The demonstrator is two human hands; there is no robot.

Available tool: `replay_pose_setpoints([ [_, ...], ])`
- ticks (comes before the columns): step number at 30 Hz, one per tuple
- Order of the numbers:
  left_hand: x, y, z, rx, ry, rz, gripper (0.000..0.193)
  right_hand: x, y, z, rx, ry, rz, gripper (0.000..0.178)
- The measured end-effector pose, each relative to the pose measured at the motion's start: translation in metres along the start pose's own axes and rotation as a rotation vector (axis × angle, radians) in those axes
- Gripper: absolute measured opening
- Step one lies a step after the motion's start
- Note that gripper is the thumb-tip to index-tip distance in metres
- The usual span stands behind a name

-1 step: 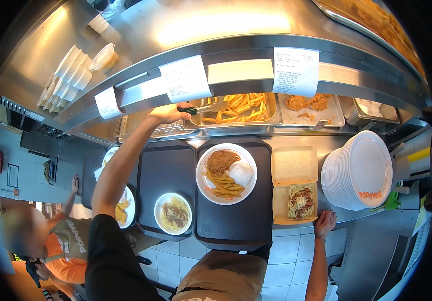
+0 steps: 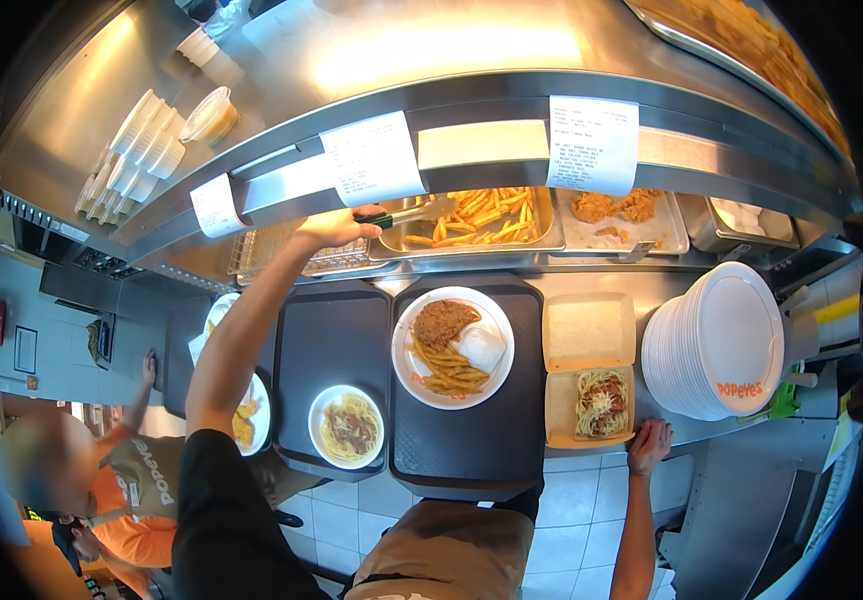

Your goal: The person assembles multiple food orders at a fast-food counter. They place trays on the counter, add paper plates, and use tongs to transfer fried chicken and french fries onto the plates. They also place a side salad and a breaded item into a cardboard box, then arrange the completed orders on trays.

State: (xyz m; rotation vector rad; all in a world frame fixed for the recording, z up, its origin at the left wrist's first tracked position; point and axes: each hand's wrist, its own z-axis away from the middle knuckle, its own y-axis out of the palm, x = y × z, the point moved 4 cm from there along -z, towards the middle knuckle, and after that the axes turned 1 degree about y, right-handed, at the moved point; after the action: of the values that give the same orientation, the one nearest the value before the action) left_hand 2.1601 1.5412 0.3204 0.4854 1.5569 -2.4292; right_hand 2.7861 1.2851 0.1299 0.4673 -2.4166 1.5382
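My left hand (image 2: 336, 228) reaches under the heated shelf, closed around the dark handle of metal tongs (image 2: 391, 218). The tongs' tips lie at the fries (image 2: 491, 215) in a metal pan. On the counter's front edge, beside the open carton (image 2: 589, 318) of spaghetti (image 2: 603, 405), rests my right hand (image 2: 649, 447), fingers curled with nothing seen in them. A white plate (image 2: 504, 375) on the dark tray (image 2: 466, 440) bears fried chicken (image 2: 445, 322), fries (image 2: 446, 370) and a white wrapped bundle (image 2: 481, 346).
Another tray (image 2: 326, 330) holds a bowl of spaghetti (image 2: 349, 428). Stacked white plates (image 2: 716, 340) stand right of the carton. Fried chicken pieces (image 2: 616, 206) lie in a pan behind. Paper slips (image 2: 371, 155) hang off the shelf. A co-worker (image 2: 126, 490) stands at the left.
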Motion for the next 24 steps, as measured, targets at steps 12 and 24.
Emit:
replay_pose_setpoints([
  [12,-0.013,0.001,0.013,-0.107,0.044,-0.310,0.050,0.003,0.006,-0.005,0.014,-0.017,0.050,0.019],
  [24,-0.029,-0.023,0.114,-0.083,0.395,-0.328,0.055,0.003,0.006,-0.006,0.001,-0.043,0.054,0.019],
])
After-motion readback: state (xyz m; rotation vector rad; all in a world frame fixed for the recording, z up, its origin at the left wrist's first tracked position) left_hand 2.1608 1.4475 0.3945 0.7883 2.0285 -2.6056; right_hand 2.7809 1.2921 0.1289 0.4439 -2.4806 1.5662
